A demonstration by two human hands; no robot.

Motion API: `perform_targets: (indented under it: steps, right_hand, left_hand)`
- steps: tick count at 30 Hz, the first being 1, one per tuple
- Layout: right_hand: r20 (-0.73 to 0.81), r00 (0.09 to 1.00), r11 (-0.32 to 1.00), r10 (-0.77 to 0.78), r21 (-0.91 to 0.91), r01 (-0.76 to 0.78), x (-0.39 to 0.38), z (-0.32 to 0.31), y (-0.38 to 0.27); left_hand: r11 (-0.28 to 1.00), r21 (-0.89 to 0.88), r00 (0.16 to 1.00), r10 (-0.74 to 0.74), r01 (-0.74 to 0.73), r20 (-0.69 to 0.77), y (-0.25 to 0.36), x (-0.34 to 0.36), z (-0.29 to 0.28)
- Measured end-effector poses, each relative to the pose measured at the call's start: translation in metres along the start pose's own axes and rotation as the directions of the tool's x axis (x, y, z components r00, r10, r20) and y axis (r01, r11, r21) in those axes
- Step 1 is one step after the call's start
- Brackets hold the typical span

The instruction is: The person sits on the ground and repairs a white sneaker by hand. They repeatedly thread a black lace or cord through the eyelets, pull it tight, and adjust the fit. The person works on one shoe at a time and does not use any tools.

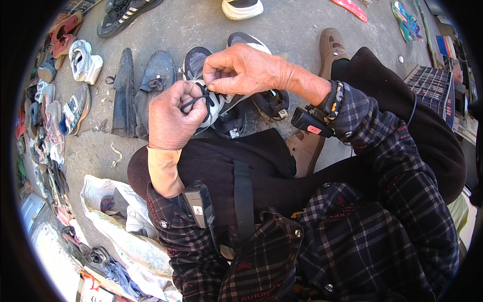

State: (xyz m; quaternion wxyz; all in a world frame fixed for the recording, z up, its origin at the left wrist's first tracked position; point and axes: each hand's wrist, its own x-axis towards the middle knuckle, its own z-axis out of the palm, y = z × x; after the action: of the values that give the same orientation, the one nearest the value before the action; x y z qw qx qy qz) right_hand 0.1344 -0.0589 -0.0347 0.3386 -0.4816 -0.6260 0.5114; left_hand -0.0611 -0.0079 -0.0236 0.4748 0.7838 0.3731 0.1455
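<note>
Both of my hands are at a grey-and-white sneaker (215, 106) with a black shoelace (192, 103). The fingers of my left hand (173, 113) are closed on the lace, which crosses the thumb and forefinger. My right hand (244, 70) pinches the lace close to the left fingertips, above the sneaker's upper. Part of the sneaker is hidden behind my hands. Just beyond them lie dark mesh-topped shoes (197, 59). A dark sandal-like shoe (271, 104) sits under my right wrist. To the left are two worn dark flat shoes (157, 73).
More shoes lie on the concrete ground, including a white sneaker (85, 61) and a black striped shoe (126, 16). A long row of footwear (53, 118) runs along the left. Beside my left forearm is a white sack (118, 216) with shoes. A dark plastic crate (431, 90) stands at right.
</note>
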Motion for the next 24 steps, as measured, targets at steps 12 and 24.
perform_targets:
  steps: [12,24]
  right_hand:
    - [-0.027,0.999,0.997,-0.017,-0.073,0.015,0.001,0.003,0.001]
    - [-0.193,0.979,0.99,-0.057,-0.134,0.031,0.004,0.017,0.001]
  left_hand:
    - [0.992,-0.107,0.993,0.061,-0.072,-0.102,-0.005,0.002,0.003]
    - [0.973,-0.126,0.977,0.181,-0.195,-0.117,0.001,0.008,0.0]
